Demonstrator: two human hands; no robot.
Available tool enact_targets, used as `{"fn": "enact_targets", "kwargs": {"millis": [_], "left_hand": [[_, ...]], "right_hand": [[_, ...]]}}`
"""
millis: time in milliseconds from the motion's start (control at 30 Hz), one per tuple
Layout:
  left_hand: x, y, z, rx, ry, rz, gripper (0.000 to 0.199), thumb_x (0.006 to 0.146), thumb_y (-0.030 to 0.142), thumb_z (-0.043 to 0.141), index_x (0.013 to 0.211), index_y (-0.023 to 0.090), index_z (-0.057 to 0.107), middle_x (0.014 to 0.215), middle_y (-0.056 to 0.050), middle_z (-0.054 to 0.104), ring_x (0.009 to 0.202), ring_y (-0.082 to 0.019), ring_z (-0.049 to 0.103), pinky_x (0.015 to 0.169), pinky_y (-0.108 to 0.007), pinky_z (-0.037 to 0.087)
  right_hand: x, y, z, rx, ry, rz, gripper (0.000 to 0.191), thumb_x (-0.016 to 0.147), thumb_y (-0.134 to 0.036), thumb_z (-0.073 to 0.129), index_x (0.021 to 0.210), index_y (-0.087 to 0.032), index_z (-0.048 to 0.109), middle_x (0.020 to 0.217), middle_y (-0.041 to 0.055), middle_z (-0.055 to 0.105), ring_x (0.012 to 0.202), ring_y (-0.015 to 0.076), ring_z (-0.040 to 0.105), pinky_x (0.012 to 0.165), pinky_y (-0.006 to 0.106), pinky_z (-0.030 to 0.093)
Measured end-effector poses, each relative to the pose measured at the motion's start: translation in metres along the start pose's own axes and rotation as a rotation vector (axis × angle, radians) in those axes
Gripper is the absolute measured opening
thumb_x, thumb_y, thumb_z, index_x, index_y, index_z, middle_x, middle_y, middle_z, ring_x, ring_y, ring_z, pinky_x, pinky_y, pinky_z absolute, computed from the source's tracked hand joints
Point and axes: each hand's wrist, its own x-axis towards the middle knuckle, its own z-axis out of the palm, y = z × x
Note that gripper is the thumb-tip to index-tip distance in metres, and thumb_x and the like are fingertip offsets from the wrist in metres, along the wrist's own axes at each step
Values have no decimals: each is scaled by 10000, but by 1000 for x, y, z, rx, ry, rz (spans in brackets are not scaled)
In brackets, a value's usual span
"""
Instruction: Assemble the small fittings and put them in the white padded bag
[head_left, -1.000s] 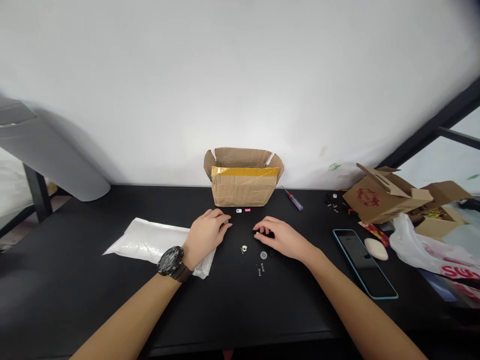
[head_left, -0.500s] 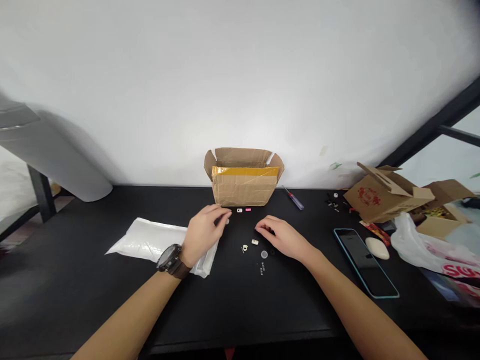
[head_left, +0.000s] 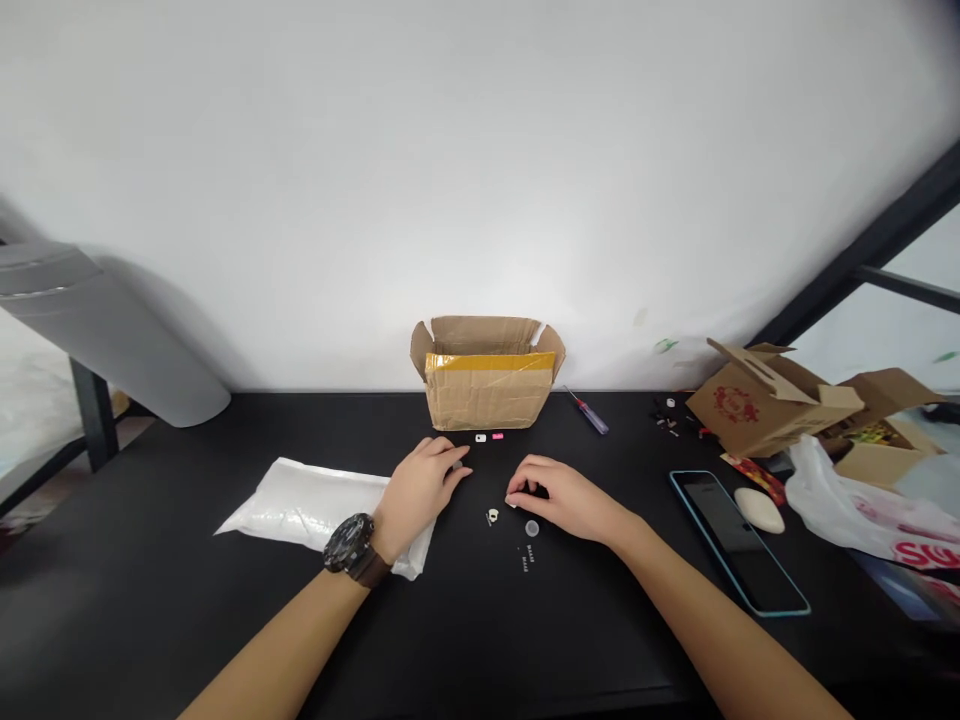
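Note:
My left hand (head_left: 426, 492), with a dark watch (head_left: 349, 543) on its wrist, has thumb and forefinger apart around a small greyish piece (head_left: 457, 464) on the black table. My right hand (head_left: 564, 497) pinches the edge of a small white part (head_left: 511, 504), mostly covered by the fingertips. Between the hands lies a small cream-coloured part (head_left: 493, 515). Closer to me are a round translucent disc (head_left: 532, 528) and two rows of tiny pale pieces (head_left: 530, 553). A small white piece (head_left: 481, 438) and a pink piece (head_left: 498, 436) sit beyond the hands.
An open cardboard box (head_left: 491, 395) stands against the wall, a screwdriver (head_left: 591, 416) beside it. A white padded mailer (head_left: 315, 503) lies under my left wrist. To the right are a phone (head_left: 739, 545), a white mouse-like object (head_left: 759, 510), more boxes (head_left: 765, 400) and a plastic bag (head_left: 847, 510).
My right hand has moved left and closed on the small white part. The left thumb and forefinger have spread apart. The whole view has shifted slightly, with things lower in the picture.

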Motion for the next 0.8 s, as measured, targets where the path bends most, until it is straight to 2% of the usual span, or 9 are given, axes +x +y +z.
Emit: {"fn": "enact_targets", "kwargs": {"millis": [133, 267, 367, 433, 500, 633, 800], "left_hand": [[0, 9, 0, -36, 9, 39, 240, 1011, 244, 578, 1198, 213, 724, 1039, -62, 692, 972, -215, 628, 904, -368, 535], [2, 27, -17, -120, 20, 131, 254, 1023, 271, 567, 1230, 230, 708, 1083, -58, 700, 1012, -209, 625, 926, -356, 524], [-1, 31, -40, -146, -66, 170, 275, 1015, 275, 590, 1271, 267, 691, 1129, -43, 704, 1054, -202, 622, 933, -335, 515], [-8, 26, -54, -89, -181, 182, 297, 997, 265, 623, 1286, 285, 687, 1058, -29, 723, 1013, -208, 625, 892, -337, 512], [-22, 17, -63, -37, -198, 159, 269, 989, 265, 637, 1247, 279, 709, 1055, -33, 736, 1011, -220, 624, 892, -352, 503], [-55, 0, -64, -27, -172, 105, 252, 1009, 286, 606, 1235, 277, 716, 1059, -43, 742, 1029, -216, 622, 909, -358, 505], [-80, -8, -52, 76, -27, 83, 268, 1009, 261, 588, 1243, 282, 717, 1047, -50, 744, 1091, -243, 613, 993, -421, 485]], "right_hand": [[0, 3, 0, 7, 36, 2, 121, 1003, -339, 619, 1016, -267, 715, 1006, 0, 657, 837, 148, 634, 783, 285, 507], [1, 7, 1, 4, 42, -10, 136, 1008, -340, 609, 1060, -274, 716, 963, -1, 641, 815, 147, 624, 767, 285, 502], [1, 9, 0, 10, 36, -15, 145, 1009, -345, 606, 1068, -275, 718, 946, -1, 631, 810, 146, 621, 761, 284, 503], [1, 10, 0, 12, 32, -13, 147, 1008, -350, 604, 1065, -276, 718, 941, -2, 628, 814, 147, 619, 765, 286, 504], [1, 10, 0, 12, 28, -9, 152, 1009, -357, 599, 1059, -278, 718, 939, -1, 628, 811, 148, 616, 760, 290, 502], [0, 8, 0, 7, 6, -4, 164, 1012, -370, 585, 1049, -283, 719, 933, 3, 634, 817, 157, 616, 751, 300, 497], [-1, 6, 1, -26, -1, -8, 178, 1013, -381, 581, 1065, -291, 725, 932, 8, 643, 884, 174, 622, 774, 306, 490]]}}
